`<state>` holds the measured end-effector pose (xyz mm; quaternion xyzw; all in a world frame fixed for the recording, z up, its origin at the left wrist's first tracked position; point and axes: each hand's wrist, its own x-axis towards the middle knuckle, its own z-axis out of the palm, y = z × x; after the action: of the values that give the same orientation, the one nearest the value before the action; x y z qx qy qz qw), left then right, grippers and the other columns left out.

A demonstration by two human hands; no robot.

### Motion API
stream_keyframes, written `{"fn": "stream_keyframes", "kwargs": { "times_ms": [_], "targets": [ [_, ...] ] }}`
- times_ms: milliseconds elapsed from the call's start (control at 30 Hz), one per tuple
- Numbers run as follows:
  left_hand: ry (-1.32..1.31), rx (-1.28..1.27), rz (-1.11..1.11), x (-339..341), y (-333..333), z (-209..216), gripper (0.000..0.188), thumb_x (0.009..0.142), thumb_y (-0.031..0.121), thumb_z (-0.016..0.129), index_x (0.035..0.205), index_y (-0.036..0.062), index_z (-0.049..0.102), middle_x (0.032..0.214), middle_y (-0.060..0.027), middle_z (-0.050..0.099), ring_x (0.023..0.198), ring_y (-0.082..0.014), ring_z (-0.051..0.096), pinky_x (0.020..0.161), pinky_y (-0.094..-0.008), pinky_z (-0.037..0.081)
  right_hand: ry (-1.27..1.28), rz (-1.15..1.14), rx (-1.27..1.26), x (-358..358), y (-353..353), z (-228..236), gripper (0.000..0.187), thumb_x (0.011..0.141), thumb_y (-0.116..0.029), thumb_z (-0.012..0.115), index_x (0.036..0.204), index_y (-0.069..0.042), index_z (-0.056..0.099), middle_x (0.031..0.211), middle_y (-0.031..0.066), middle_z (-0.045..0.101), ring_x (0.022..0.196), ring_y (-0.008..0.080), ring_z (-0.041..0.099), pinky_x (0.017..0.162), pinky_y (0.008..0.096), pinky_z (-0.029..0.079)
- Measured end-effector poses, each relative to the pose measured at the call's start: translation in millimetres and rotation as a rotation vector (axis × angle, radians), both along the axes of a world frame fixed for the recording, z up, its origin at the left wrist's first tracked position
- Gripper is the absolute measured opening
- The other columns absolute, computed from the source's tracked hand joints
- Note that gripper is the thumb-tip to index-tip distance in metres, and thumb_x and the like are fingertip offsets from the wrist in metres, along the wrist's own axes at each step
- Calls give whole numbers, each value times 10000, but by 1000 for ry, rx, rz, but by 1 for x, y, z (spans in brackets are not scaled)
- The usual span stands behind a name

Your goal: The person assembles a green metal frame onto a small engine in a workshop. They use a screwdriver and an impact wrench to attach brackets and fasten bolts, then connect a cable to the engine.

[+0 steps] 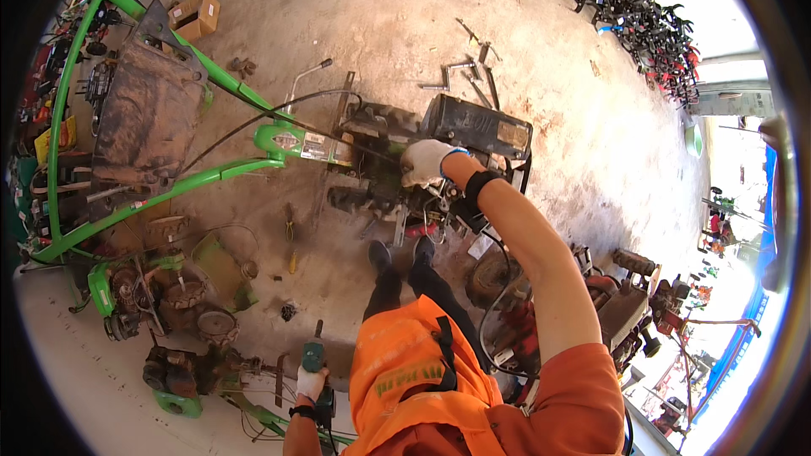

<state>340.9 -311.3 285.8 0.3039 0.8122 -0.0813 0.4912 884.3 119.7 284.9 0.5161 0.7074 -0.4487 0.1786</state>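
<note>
A white-gloved fist, my right hand (pixel 425 162), is closed at the dark engine (pixel 384 156) of a green-handled walking tiller. What its fingers grip, if anything, is hidden beneath the glove. Right beside that hand sits a black box-shaped cover (pixel 477 127) on the machine. The tiller's green handlebar (pixel 220 171) runs off to the left, with a black cable looping over it. Low by my left side, my left hand (pixel 311 384), also gloved, grips a teal cordless impact wrench (pixel 313 356); its dark nose points away from me.
Wrenches and bars (pixel 473 72) lie on the concrete beyond the engine. A yellow-handled screwdriver (pixel 292 262) lies left of my feet. Greasy machine parts (pixel 182 291) crowd the lower left, and red machinery (pixel 608 304) the right. A cardboard box (pixel 196 17) stands far left; black parts (pixel 625 8) pile up far right.
</note>
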Motion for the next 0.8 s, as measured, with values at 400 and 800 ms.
{"fn": "stream_keyframes", "kwargs": {
  "times_ms": [400,800],
  "targets": [
    [-50,56,155,-27,-46,-31,436,829,135,857,1186,-18,660,1031,-123,736,913,-306,711,824,-446,584,-44,-77,-372,-10,3,-2,413,1003,-343,731,1262,-23,756,993,134,811,902,308,791,786,425,670],
    [-92,3,58,16,6,10,242,849,69,803,1064,-18,733,964,-100,747,837,-243,716,754,-415,575,140,-333,159,-99,-100,-79,496,1024,-457,612,1224,-20,734,1171,317,745,1116,482,715,942,548,573]
  ]
}}
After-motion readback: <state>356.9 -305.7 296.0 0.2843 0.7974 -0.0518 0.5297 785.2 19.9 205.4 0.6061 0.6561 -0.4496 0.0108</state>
